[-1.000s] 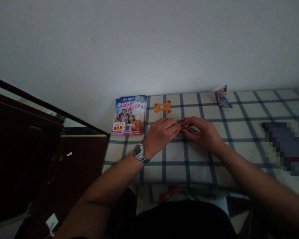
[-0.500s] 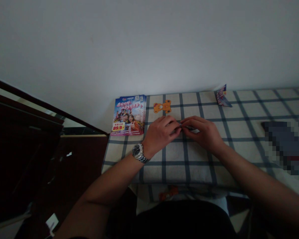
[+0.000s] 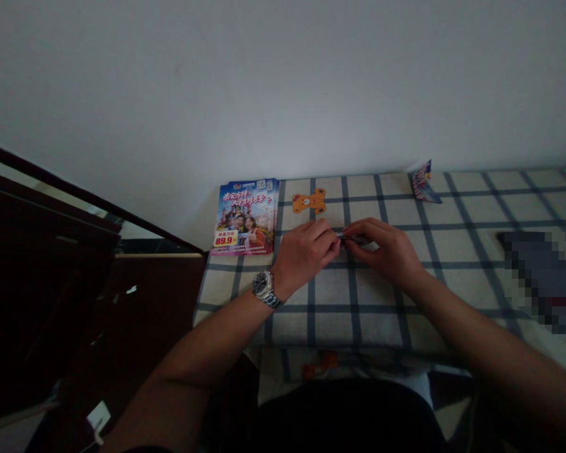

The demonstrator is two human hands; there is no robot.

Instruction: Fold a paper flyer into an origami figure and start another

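My left hand (image 3: 310, 255), with a metal-banded watch (image 3: 264, 287) at its wrist, is closed with fingertips pressed together on the left end of a small, thin folded strip (image 3: 360, 240). On the strip's other end, my right hand (image 3: 389, 251) pinches with thumb and fingers. Mostly covered by the fingers, the strip shows dark and pale edges; it looks like folded paper. Both hands rest low over the checked cloth (image 3: 332, 318), nearly touching. Left of them lies a stack of printed flyers (image 3: 243, 220).
A folded flyer (image 3: 424, 184) stands on the cloth near the wall (image 3: 311, 88). An orange bear picture (image 3: 309, 201) is on the cloth behind my left hand. At the right lies a dark, pixel-blurred flat object (image 3: 542, 270). Dark furniture (image 3: 155, 314) is at left.
My left fingers have curled in more tightly, and a bit more of the strip shows by my right fingers. The view has shifted very slightly.
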